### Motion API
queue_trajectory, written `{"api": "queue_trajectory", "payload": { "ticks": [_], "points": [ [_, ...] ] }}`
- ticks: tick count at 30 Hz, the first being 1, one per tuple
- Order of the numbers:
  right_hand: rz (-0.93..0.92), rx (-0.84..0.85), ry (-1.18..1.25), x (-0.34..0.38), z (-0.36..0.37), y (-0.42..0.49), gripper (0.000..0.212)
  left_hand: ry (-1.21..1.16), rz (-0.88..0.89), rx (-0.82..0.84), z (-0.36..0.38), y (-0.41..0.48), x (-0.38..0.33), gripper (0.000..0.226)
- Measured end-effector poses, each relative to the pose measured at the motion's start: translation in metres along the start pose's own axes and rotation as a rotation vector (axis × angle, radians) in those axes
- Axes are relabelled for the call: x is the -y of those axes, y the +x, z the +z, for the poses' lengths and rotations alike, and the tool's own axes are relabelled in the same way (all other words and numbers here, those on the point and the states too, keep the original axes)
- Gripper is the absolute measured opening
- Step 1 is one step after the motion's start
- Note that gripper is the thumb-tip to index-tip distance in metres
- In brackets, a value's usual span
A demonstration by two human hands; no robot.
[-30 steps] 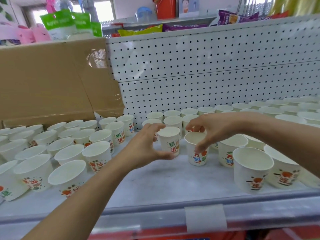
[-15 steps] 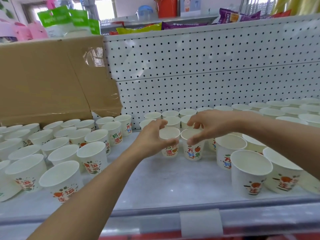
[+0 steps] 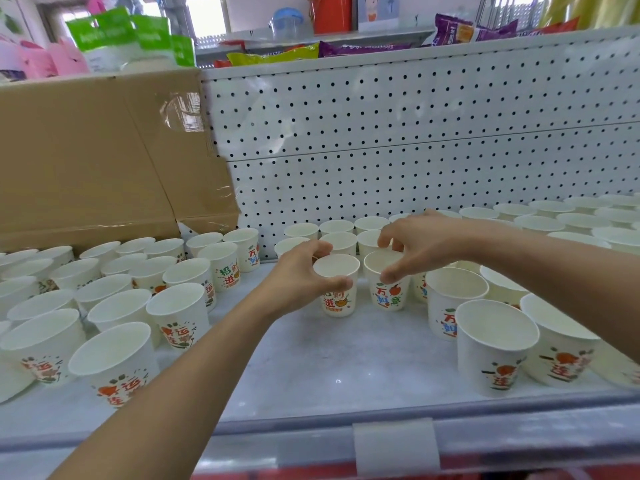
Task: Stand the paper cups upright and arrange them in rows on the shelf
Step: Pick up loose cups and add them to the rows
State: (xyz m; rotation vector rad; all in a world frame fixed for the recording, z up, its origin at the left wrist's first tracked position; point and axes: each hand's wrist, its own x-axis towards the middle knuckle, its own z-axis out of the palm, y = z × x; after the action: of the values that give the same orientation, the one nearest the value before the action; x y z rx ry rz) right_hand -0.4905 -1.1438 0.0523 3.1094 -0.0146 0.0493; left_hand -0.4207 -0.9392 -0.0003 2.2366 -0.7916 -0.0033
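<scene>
White shelf [image 3: 329, 368], left hand [image 3: 298, 275] fingers gripping one cup [image 3: 337, 301], right hand [image 3: 429, 242] pinching neighbouring cup [image 3: 389, 297]

several dozen paper cups [image 3: 114, 368], one left hand [image 3: 298, 275], one right hand [image 3: 426, 244], one cardboard box [image 3: 86, 161]

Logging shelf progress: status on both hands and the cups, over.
Left hand grips the left cup, upright on the shelf. Right hand pinches the right cup at its rim, upright beside it. Back cups stand close behind; bare shelf in front.
</scene>
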Motion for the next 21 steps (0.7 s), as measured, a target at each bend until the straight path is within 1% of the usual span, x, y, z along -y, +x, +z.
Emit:
{"api": "queue_trajectory", "payload": {
  "ticks": [4, 10, 13, 15, 16, 18, 21],
  "points": [
    [0.013, -0.011, 0.000, -0.001, 0.001, 0.000, 0.071, -0.031, 0.001, 0.029, 0.002, 0.002, -0.002, 0.078],
    [0.028, -0.019, -0.003, 0.000, 0.001, -0.004, 0.073, -0.047, 0.007, -0.009, 0.009, 0.004, -0.003, 0.080],
    [0.029, -0.068, -0.062, 0.008, -0.005, -0.012, 0.071, -0.024, 0.014, -0.039, 0.008, -0.003, -0.007, 0.082],
    [-0.001, -0.140, -0.037, 0.019, -0.011, -0.018, 0.065, 0.034, 0.048, -0.106, 0.004, -0.016, -0.011, 0.080],
    [-0.031, -0.185, 0.024, 0.028, -0.013, -0.022, 0.061, 0.054, 0.069, -0.158, 0.001, -0.026, -0.013, 0.076],
    [-0.117, -0.291, 0.224, 0.051, -0.015, -0.031, 0.053, 0.051, 0.116, -0.294, -0.005, -0.053, -0.015, 0.065],
    [-0.238, -0.427, 0.536, 0.097, -0.007, -0.041, 0.045, 0.026, 0.195, -0.563, -0.014, -0.103, -0.004, 0.050]
  ]
}}
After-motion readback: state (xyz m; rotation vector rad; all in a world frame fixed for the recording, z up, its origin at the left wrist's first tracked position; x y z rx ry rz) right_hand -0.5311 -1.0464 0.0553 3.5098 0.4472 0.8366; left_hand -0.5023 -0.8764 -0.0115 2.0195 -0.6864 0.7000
